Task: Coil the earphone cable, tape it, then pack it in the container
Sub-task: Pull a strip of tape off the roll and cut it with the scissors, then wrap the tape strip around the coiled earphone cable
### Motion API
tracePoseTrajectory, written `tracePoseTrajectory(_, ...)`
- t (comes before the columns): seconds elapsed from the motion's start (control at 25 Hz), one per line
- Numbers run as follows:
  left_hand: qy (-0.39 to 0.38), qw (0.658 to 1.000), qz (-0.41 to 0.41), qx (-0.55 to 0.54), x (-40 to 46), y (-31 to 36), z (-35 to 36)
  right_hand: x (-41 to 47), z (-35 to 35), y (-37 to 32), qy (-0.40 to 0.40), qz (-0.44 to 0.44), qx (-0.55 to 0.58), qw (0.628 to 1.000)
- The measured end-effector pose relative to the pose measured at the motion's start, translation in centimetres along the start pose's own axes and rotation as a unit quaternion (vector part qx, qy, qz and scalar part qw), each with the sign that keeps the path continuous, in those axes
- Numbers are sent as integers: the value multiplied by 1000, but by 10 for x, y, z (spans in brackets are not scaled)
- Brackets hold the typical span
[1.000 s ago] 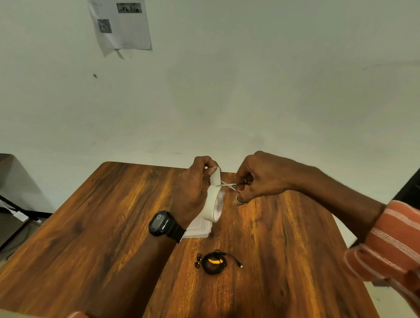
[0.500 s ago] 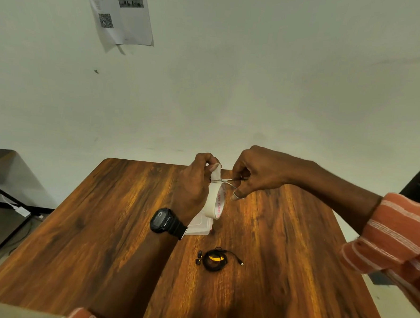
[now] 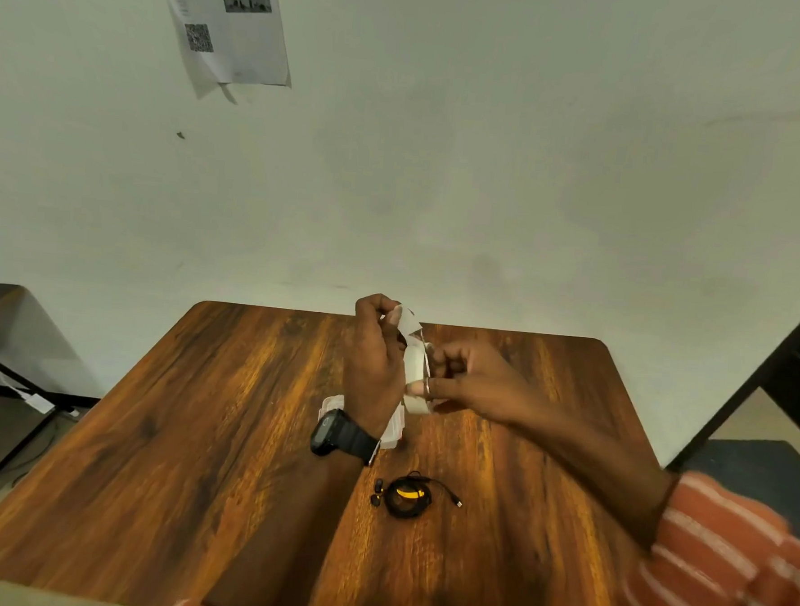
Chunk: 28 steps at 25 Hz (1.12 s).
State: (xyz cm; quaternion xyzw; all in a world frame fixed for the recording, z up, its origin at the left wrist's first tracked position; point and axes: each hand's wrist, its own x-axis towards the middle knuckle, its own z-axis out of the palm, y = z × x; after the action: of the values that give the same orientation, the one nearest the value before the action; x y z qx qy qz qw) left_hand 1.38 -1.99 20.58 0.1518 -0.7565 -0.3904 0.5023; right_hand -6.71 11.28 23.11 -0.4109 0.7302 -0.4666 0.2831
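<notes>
The black earphone cable point(image 3: 407, 496) lies coiled on the wooden table point(image 3: 221, 432), with a yellow patch in the coil, earbuds on its left and the plug on its right. Above the table, my left hand point(image 3: 375, 371) grips the white tape roll point(image 3: 415, 388) and pinches its free strip point(image 3: 404, 319) upward. My right hand point(image 3: 470, 382) is closed right against the roll. A thin metal piece like a small scissor blade shows between its fingers and the tape. The clear plastic container point(image 3: 333, 404) sits mostly hidden under my left wrist.
A printed sheet point(image 3: 227, 25) hangs on the pale wall behind the table. A dark stand point(image 3: 5, 372) is on the floor to the left and a black frame point(image 3: 767, 386) to the right. The table's far edge runs just behind my hands.
My right hand has dropped from the strip's top down against the roll. My left hand has lifted the strip end higher. The coiled cable has not moved.
</notes>
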Motion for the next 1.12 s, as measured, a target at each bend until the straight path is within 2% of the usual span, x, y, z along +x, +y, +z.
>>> tracePoseTrajectory(0.12,51,998,-28,2,-7,3,9,-13,24,14,94,-16,136,986)
tracePoseTrajectory(0.2,77,988,-121,-55,-12,3,17,-16,39,22,133,-10,178,975)
tracePoseTrajectory(0.32,106,940,-288,-148,-20,-4,22,-14,52,60,173,63,233,955)
tracePoseTrajectory(0.36,109,934,-316,-130,-24,-11,19,-14,53,82,195,93,192,957)
tracePoseTrajectory(0.44,102,931,-344,-71,-34,-29,5,-17,46,143,199,154,-34,967)
tracePoseTrajectory(0.52,71,930,-358,-41,-51,-46,-12,-32,37,200,140,251,-197,937)
tracePoseTrajectory(0.6,32,924,-380,-26,-72,-56,-24,-49,33,246,79,287,-257,920)
tracePoseTrajectory(0.72,6,911,-412,-33,-96,-60,-31,-54,33,273,53,283,-277,917)
tracePoseTrajectory(0.96,-27,910,-413,-10,-106,-66,-27,-37,32,265,176,322,-235,900)
tracePoseTrajectory(1.12,-70,921,-384,2,-104,-58,-16,-20,7,260,187,322,-235,898)
